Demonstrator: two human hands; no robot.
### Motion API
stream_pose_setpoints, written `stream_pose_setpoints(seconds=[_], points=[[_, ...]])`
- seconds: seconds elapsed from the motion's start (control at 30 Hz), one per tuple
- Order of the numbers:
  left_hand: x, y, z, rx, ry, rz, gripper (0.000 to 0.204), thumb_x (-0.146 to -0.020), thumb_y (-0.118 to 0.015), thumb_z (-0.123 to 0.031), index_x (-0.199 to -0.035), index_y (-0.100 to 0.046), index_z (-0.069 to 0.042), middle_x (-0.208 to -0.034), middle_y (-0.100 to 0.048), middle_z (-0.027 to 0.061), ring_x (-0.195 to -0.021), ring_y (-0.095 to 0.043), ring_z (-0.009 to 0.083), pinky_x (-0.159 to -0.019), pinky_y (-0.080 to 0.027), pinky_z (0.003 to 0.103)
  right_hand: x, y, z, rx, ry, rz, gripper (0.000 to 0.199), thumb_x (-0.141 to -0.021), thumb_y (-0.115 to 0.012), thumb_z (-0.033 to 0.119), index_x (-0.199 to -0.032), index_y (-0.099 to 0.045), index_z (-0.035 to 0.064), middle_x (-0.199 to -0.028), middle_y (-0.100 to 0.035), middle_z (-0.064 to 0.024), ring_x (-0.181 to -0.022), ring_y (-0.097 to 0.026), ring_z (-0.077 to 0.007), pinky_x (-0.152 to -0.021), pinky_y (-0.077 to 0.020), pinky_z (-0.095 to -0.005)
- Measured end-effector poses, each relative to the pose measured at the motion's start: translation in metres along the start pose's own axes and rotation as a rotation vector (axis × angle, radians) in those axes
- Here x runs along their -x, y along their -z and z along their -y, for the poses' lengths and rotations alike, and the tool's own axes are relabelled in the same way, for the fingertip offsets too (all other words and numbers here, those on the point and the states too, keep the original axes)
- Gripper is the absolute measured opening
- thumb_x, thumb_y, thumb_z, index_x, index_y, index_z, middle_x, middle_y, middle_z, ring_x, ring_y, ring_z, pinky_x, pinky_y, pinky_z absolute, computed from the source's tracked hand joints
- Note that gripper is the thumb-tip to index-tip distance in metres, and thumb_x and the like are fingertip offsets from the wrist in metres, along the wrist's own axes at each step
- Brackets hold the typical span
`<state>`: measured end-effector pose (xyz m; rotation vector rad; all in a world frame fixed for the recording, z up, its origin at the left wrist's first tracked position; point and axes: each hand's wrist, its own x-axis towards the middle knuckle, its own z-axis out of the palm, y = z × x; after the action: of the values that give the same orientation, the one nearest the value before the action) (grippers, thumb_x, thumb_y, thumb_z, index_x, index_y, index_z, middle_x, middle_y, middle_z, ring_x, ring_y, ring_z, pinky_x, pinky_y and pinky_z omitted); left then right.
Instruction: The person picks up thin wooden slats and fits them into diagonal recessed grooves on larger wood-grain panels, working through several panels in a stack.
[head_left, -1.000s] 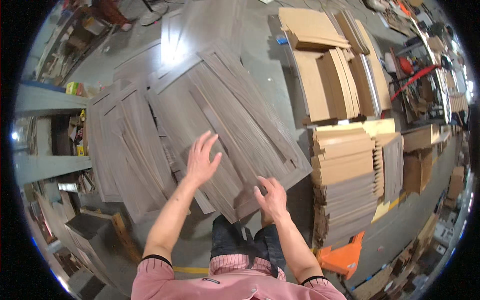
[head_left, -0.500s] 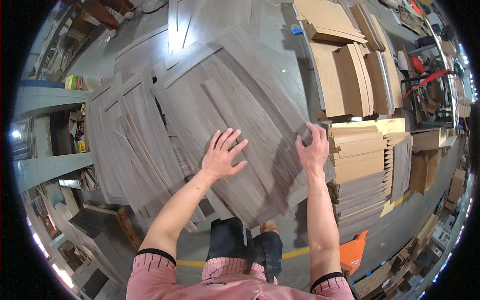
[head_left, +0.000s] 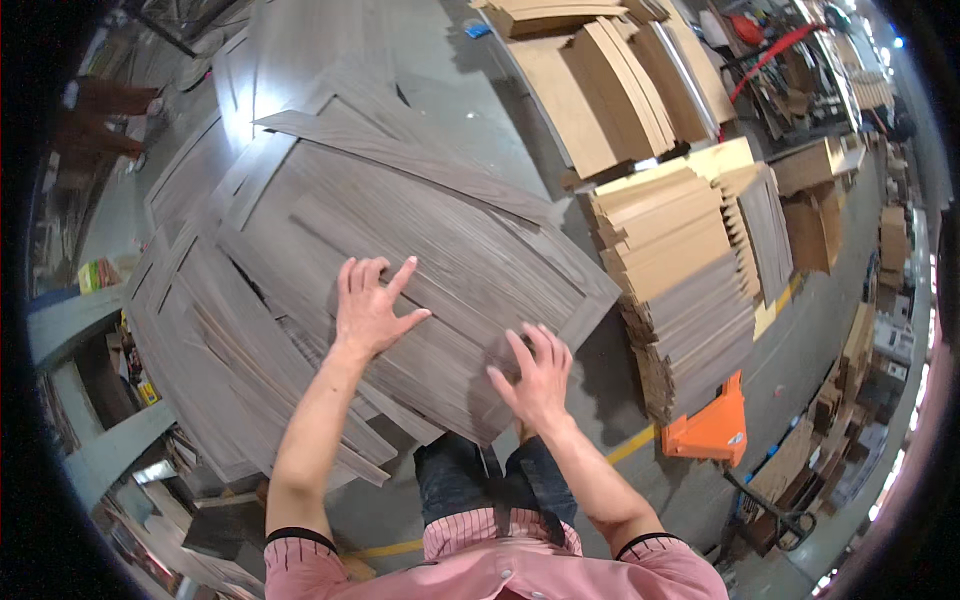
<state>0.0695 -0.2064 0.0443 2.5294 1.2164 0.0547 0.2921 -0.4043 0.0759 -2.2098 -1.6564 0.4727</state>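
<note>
Panel [head_left: 445, 272] (grey, wood-grained) lies under and ahead of both hands, its long axis running from far left to near right. Left hand [head_left: 370, 312] is over its near-left portion, palm down, fingers spread, gripping nothing. Right hand [head_left: 535, 378] is over the near-right end, thumb and fingers parted in a loose curl, with nothing visible between them. Contact of either hand with the surface cannot be confirmed. Narrow strip [head_left: 405, 165] (matching grain) lies slantwise across the panel's far side, beyond both hands; the left is nearer. The panel's near corner points toward the person's legs [head_left: 447, 485], closest to the right hand.
</note>
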Motion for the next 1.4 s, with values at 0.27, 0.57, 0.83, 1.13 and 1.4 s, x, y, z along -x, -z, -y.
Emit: stream_pose_setpoints(seconds=[0.27, 0.57, 0.83, 1.13, 1.4], points=[[-0.022, -0.006, 0.027, -0.076, -0.231, -0.07, 0.074, -0.072, -0.082, -0.056, -0.126, -0.061, -0.009, -0.134, -0.057, 0.0118, -0.137, -0.048, 0.0331, -0.121, -0.022, 0.07, -0.008, -0.001, -0.038, -0.003, -0.146, -0.07, 0.065, -0.077, -0.086, 0.028, -0.136, -0.062, 0.0136, -0.122, -0.059, -0.008, -0.115, -0.052, -0.0328, -0.103, -0.0391, -0.0502], [-0.075, 0.049, 0.041, -0.196, -0.236, -0.21, 0.071, -0.077, -0.078, -0.056, -0.127, -0.059, -0.009, -0.129, -0.059, 0.008, -0.13, -0.052, 0.0318, -0.122, -0.019, 0.068, -0.093, -0.029, -0.053, -0.231, 0.019, -0.195, 0.06, -0.073, -0.089, 0.024, -0.128, -0.064, 0.0173, -0.116, -0.057, -0.0078, -0.112, -0.054, -0.0307, -0.097, -0.0432, -0.0464], [-0.1, 0.052, 0.033, -0.189, -0.289, -0.243, 0.07, -0.079, -0.078, -0.054, -0.128, -0.059, -0.009, -0.131, -0.058, 0.0068, -0.133, -0.051, 0.0311, -0.123, -0.018, 0.067, -0.098, -0.034, -0.058, -0.233, -0.041, -0.308, 0.055, -0.07, -0.091, 0.026, -0.121, -0.071, 0.0174, -0.11, -0.059, -0.0029, -0.107, -0.054, -0.0255, -0.099, -0.0375, -0.0447], [-0.09, 0.063, 0.072, -0.287, -0.144, -0.238, 0.075, -0.075, -0.086, -0.048, -0.139, -0.06, -0.018, -0.149, -0.05, 0.0092, -0.146, -0.04, 0.0346, -0.124, -0.021, 0.063, -0.1, -0.034, -0.06, -0.236, -0.048, -0.289, 0.053, -0.067, -0.092, 0.032, -0.117, -0.074, 0.0218, -0.108, -0.061, -0.0014, -0.109, -0.055, -0.0257, -0.101, -0.0347, -0.0478], [-0.102, 0.026, 0.09, -0.019, -0.061, -0.254, 0.08, -0.07, -0.09, -0.044, -0.142, -0.062, -0.021, -0.154, -0.049, 0.0145, -0.148, -0.039, 0.039, -0.123, -0.03, 0.057, -0.095, -0.032, -0.065, -0.182, -0.077, -0.273, 0.056, -0.062, -0.095, 0.029, -0.114, -0.077, 0.0195, -0.102, -0.062, -0.0025, -0.106, -0.056, -0.0257, -0.104, -0.0334, -0.0476]])
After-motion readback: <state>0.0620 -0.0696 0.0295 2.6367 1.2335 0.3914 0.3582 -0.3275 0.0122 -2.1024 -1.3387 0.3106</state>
